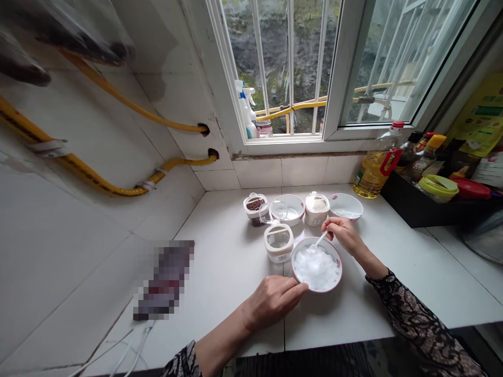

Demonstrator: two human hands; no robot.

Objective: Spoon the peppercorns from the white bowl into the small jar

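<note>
A white ceramic bowl (316, 264) with a pink rim, heaped with glistening white crystals, sits on the white tiled counter (231, 262). The left hand (271, 302) curls closed on its rim; the right hand (343, 235) tightly pinches a clear plastic spoon (317, 243) resting in the heap.

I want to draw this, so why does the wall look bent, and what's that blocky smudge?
In the head view, the wall leans and stretches, as through a wide lens; the blocky patch on the counter is pixelated, hiding what lies there; the window gives soft light, with faint shadow by the bowl.
</note>
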